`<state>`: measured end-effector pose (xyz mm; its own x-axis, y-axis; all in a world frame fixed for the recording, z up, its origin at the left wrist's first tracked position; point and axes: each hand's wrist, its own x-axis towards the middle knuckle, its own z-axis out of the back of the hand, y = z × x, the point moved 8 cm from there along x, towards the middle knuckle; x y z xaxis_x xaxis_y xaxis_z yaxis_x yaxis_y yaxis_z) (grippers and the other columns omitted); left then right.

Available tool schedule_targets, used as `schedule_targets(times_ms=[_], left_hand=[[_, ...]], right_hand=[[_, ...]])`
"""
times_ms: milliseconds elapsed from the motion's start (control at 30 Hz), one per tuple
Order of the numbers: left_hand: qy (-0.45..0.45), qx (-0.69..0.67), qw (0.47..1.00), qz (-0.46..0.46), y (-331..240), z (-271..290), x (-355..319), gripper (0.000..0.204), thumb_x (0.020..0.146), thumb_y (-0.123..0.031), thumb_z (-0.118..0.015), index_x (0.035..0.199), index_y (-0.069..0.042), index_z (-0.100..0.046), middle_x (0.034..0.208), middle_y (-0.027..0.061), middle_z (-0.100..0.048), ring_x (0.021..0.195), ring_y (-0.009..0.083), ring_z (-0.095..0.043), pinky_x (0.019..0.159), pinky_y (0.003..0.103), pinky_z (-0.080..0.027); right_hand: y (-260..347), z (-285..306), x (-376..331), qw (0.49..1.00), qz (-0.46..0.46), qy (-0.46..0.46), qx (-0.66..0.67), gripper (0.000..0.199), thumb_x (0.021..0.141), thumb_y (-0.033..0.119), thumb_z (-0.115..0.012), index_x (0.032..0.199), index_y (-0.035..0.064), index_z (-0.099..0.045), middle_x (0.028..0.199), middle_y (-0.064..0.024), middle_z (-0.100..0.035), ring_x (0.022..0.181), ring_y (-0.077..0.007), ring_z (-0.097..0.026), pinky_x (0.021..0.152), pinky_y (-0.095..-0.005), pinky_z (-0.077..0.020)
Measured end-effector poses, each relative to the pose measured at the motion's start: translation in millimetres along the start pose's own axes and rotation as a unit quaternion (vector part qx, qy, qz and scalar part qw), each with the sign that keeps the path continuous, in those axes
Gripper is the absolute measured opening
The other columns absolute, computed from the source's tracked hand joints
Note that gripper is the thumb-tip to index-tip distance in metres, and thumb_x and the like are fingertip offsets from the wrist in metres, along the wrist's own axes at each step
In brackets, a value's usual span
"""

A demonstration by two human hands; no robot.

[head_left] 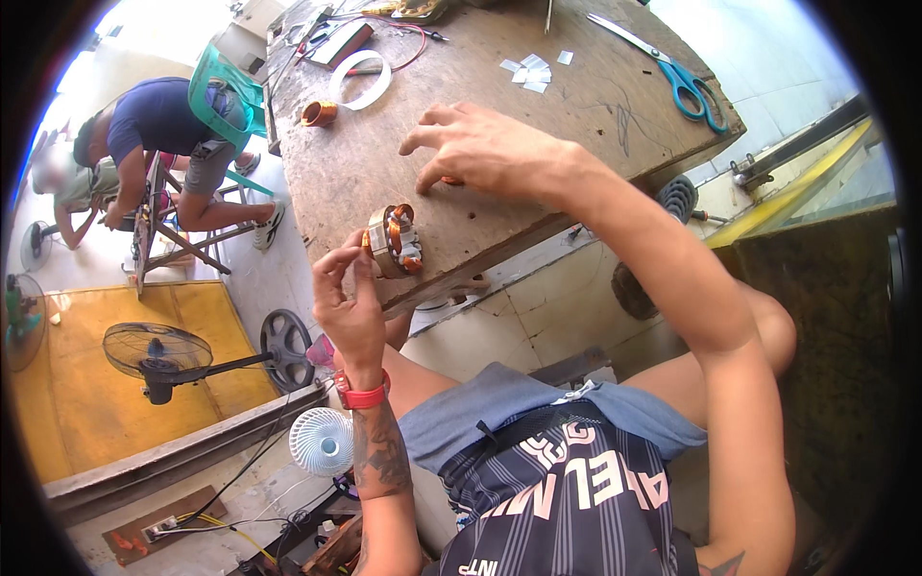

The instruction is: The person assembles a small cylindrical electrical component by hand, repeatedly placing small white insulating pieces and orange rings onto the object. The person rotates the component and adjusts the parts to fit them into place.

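Near the front left corner of the wooden bench [538,182] stands a motor stator [391,242], a ring-shaped metal core with copper windings. My left hand [348,302] has its thumb and fingers closed on the stator's left side, by a copper winding. Over the bench to the right of the stator, my right hand [480,154] is held palm down with fingers spread. A small copper-coloured piece [451,180] shows partly beneath it; most of that piece is hidden by the hand. Farther back on the bench lies a loose copper coil [319,113].
A white ring of tape [385,84] sits behind the coil, near red and black leads [423,36]. Several pale insulation pieces [531,73] and teal-handled scissors [693,91] lie farther back. A black fan [158,352] stands at left; another person [163,120] bends over beyond it.
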<state>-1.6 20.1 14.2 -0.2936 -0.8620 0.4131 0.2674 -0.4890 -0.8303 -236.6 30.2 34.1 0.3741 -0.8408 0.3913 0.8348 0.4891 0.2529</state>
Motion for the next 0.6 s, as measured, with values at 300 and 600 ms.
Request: schedule_targets(times_ms=[300, 600], left_hand=[[0.029, 0.112, 0.983, -0.14, -87, 9, 38, 0.024, 0.099, -0.012, -0.078, 0.121, -0.005, -0.076, 0.116, 0.0093, -0.079, 0.109, 0.0213, -0.072, 0.102, 0.038, -0.052], [0.277, 0.27, 0.912, -0.139, -105, -63, 54, 0.042, 0.101, -0.033, -0.073, 0.139, -0.014, -0.074, 0.105, 0.0045, -0.079, 0.108, 0.0229, -0.067, 0.119, 0.048, -0.029]], right_hand=[[-5, 28, -20, 0.997, -0.055, 0.049, -0.005, 0.018, 0.094, 0.018, -0.072, 0.106, 0.0048, -0.067, 0.112, -0.0118, -0.074, 0.114, -0.0291, -0.068, 0.097, -0.044, -0.0542], [14, 13, -74, 0.84, -0.296, -0.14, 0.433, 0.027, 0.104, 0.023, -0.074, 0.116, 0.0004, -0.064, 0.098, -0.0076, -0.074, 0.088, -0.0126, -0.071, 0.078, -0.0298, -0.0566]])
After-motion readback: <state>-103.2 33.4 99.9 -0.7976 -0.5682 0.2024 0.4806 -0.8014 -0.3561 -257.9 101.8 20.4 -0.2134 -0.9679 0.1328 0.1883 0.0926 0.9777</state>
